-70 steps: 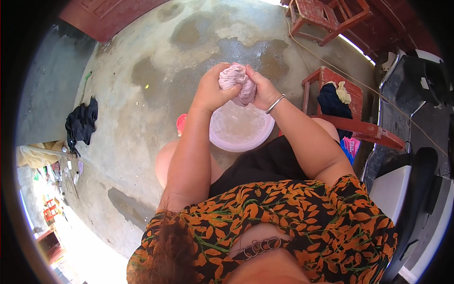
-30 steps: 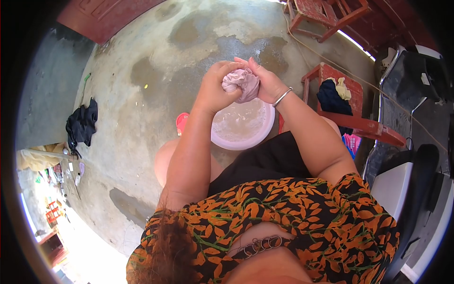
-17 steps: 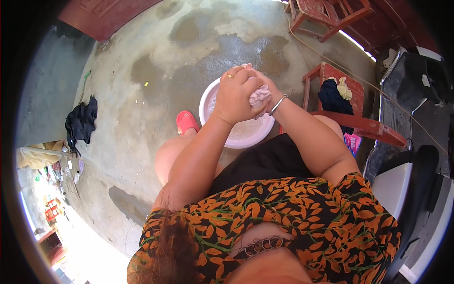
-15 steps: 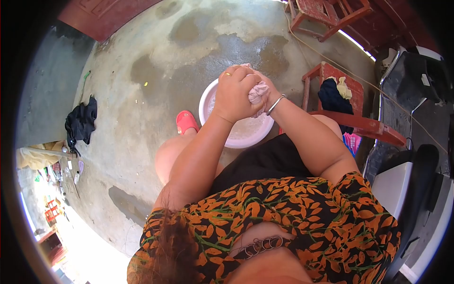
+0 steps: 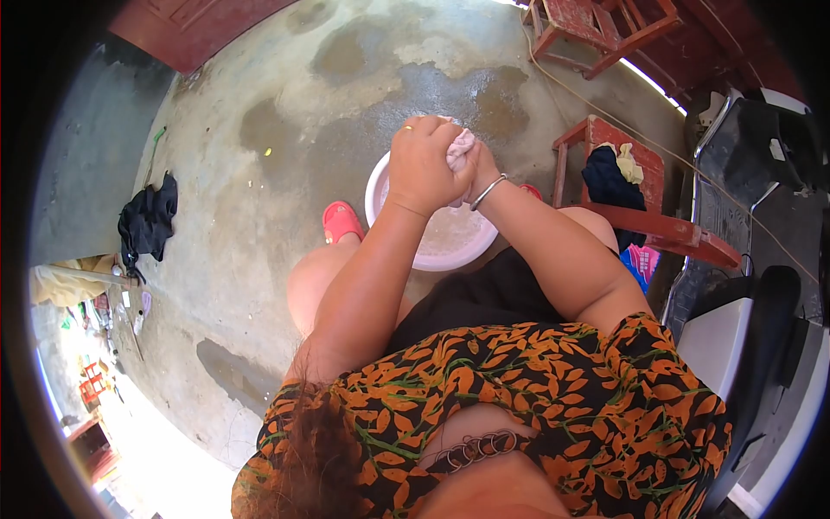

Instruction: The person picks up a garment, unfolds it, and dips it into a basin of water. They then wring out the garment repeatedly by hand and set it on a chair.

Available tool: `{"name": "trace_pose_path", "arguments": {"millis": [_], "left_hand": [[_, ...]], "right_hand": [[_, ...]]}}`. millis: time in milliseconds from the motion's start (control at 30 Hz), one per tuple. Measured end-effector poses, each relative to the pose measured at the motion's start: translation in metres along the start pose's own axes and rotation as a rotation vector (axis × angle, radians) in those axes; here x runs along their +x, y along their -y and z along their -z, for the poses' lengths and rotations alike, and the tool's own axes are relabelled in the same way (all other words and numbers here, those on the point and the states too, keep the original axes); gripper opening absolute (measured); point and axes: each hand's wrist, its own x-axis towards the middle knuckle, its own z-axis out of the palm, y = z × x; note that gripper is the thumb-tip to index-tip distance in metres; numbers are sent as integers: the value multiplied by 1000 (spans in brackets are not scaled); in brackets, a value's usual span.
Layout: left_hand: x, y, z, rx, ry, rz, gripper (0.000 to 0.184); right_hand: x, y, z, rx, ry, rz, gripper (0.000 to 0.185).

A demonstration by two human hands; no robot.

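Above a pale round basin (image 5: 374, 195) of cloudy water, both of my hands are wrapped round a bunched, pale pink cloth (image 5: 460, 149). My left hand (image 5: 424, 160), with a ring on one finger, covers much of the cloth from the left and is closed on it. Pressed close on the other side, my right hand (image 5: 486, 170) is also closed on the cloth; a silver bangle (image 5: 489, 192) circles that wrist. Part of the cloth hangs below the hands. The fingers of my right hand are mostly hidden.
A red wooden chair (image 5: 605, 130) with dark and cream clothes (image 5: 616, 177) on it stands to the right. Beyond it is a black chair (image 5: 743, 138). A cord (image 5: 644, 137) crosses the right side. Black cloth (image 5: 149, 221) lies at the left. The concrete floor (image 5: 225, 233) has wet patches.
My hands have shifted slightly left together and turned a little, still on the cloth. Less of the cloth shows between them. A red slipper has come into view past my right wrist.
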Motion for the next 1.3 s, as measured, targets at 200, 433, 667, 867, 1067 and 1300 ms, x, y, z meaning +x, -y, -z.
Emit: {"name": "trace_pose_path", "arguments": {"millis": [200,433,667,867,1067,1300], "left_hand": [[-1,4,-1,5,-26,18,21],[-1,4,2,9,10,56,22],[0,4,4,51,79,92,28],[-1,5,0,30,76,124,25],[-1,12,-2,-34,107,169,27],[5,22,5,-84,114,271,55]], "right_hand": [[4,-8,5,-452,46,243,18],[-6,16,-14,-1207,-35,238,29],[-3,11,-8,-1241,-19,225,30],[-5,14,-7,-1276,-25,100,41],[6,-6,2,322,-197,-90,22],[13,11,-1,175,-345,-36,33]]}}
